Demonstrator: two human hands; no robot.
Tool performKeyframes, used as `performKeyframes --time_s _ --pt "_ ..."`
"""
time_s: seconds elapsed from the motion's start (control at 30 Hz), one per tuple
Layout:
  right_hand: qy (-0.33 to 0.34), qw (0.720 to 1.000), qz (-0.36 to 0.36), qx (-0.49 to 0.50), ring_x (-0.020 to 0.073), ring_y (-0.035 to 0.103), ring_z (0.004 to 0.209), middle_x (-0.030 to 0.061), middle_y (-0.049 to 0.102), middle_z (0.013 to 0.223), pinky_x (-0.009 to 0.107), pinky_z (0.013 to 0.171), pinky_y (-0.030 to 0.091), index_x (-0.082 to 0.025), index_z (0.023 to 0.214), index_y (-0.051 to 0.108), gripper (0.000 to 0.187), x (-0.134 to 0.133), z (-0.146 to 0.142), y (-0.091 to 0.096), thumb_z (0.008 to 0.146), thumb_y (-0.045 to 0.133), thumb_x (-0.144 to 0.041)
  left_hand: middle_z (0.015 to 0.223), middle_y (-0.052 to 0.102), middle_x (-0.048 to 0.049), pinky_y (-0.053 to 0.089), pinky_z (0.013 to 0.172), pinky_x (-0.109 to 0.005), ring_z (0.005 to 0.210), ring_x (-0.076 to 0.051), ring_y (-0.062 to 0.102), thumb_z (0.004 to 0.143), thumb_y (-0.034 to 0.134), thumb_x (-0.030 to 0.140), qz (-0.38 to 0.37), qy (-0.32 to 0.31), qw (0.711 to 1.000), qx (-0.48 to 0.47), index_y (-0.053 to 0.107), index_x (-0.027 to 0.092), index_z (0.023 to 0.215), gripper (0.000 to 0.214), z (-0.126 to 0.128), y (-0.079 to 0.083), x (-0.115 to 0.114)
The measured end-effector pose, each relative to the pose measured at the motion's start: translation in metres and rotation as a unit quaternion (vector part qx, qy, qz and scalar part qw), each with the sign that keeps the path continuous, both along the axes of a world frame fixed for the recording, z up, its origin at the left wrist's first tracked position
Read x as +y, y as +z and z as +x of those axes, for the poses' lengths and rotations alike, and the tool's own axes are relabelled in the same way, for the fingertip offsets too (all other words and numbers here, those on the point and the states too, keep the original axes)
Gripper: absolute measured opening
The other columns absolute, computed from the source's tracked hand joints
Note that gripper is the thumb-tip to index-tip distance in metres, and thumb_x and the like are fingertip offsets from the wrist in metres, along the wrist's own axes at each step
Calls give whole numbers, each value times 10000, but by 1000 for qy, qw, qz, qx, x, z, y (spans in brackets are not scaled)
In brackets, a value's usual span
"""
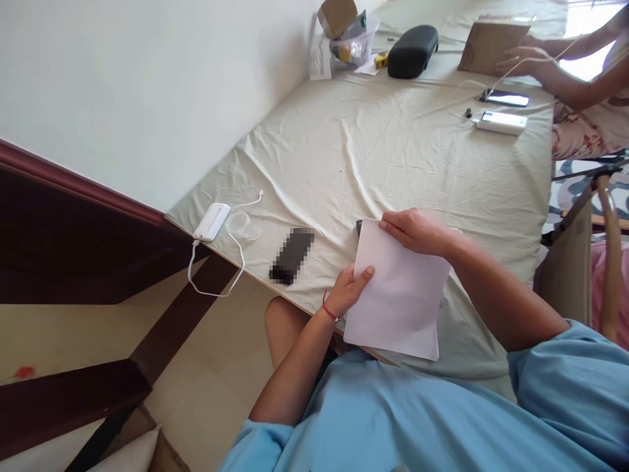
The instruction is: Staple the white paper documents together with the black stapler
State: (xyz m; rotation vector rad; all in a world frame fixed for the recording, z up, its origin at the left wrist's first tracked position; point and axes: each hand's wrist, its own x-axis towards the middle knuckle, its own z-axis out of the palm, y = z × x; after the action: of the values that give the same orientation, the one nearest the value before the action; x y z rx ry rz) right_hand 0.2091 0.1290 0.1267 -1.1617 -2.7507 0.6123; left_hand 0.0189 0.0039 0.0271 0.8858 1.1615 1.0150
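White paper sheets [398, 308] lie at the table's front edge, close to my body, with their lower part reaching past the edge. My left hand [348, 288] grips their left side, thumb on top and fingers underneath. At the top edge, my right hand [415, 231] is closed over the paper, its fingers held together and pointing left. A small dark corner of something [358, 227] peeks out beneath the sheets' upper left corner; what it belongs to is hidden. Left of the sheets lies a dark, pixelated phone-like object [291, 255].
A white power bank [212, 221] with a cable sits at the left table edge. Farther back are a plastic bin [361, 49], a black case [413, 52] and a yellow tape measure [381, 61]. Another person's hands [523, 62] hold a brown board [491, 49] near a phone [506, 98].
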Motion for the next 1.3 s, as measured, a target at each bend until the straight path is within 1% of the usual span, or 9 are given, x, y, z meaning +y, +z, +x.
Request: performKeyframes --time_s 0.1,0.2,0.37,0.53,0.73,0.87,1.03,1.17,1.3 --pt "9 1000 -20 -5 200 549 720 83 660 809 329 686 325 -200 874 561 421 7 -1 -6 1094 311 -457 929 813 -107 535 725 -296 835 -219 708 815 731 757 -18 -8 999 40 805 118 1016 673 -1 -4 -13" --pt "6 997 -71 -13 200 578 760 89 693 869 319 693 340 -195 901 592 411 14 -6 -19 1087 343 -465 858 808 -109 526 650 -297 742 -218 709 776 769 757 -75 25 997 6 801 114 974 674 1 -6 -24" --pt "9 988 -150 -41 195 609 823 81 726 956 299 718 366 -194 938 640 346 17 -12 -49 1061 394 -404 853 821 -115 623 791 -390 884 -308 791 747 862 636 -206 74 969 -114 799 170 925 503 5 -8 -39" --pt "-7 981 -194 -28 177 587 792 53 709 920 287 718 380 -196 894 637 307 12 -13 -63 1026 438 -389 852 826 -122 648 866 -417 956 -323 803 820 847 494 -263 102 948 -147 790 155 929 360 11 -8 -44" --pt "-7 979 -199 -45 166 540 755 30 661 821 291 695 356 -197 795 622 258 9 -9 -60 958 491 -348 881 829 -135 647 914 -409 961 -310 807 880 805 432 -271 111 942 -161 783 119 949 322 26 -8 -54" --pt "10 973 -223 -60 162 518 737 24 636 784 291 705 359 -196 757 619 237 8 -5 -66 924 522 -333 895 830 -132 646 905 -396 938 -296 807 891 796 412 -266 109 945 -156 787 111 958 308 32 -12 -62" --pt "-8 969 -238 -66 158 520 732 14 621 768 286 693 370 -192 747 605 239 10 0 -77 922 524 -334 747 796 -98 647 812 -379 804 -275 798 862 826 404 -287 93 944 -134 784 107 952 313 28 -16 -59" --pt "-20 970 -230 -69 161 525 744 18 628 775 288 699 377 -190 747 613 257 15 2 -79 933 515 -337 773 801 -103 647 777 -379 765 -268 790 843 844 410 -291 88 944 -130 777 108 974 336 23 -14 -62" --pt "-27 973 -215 -82 163 547 745 33 658 796 293 707 377 -185 759 643 260 22 1 -74 944 516 -315 805 808 -125 654 827 -397 835 -282 800 869 819 401 -288 111 942 -130 763 104 967 317 25 -9 -70"
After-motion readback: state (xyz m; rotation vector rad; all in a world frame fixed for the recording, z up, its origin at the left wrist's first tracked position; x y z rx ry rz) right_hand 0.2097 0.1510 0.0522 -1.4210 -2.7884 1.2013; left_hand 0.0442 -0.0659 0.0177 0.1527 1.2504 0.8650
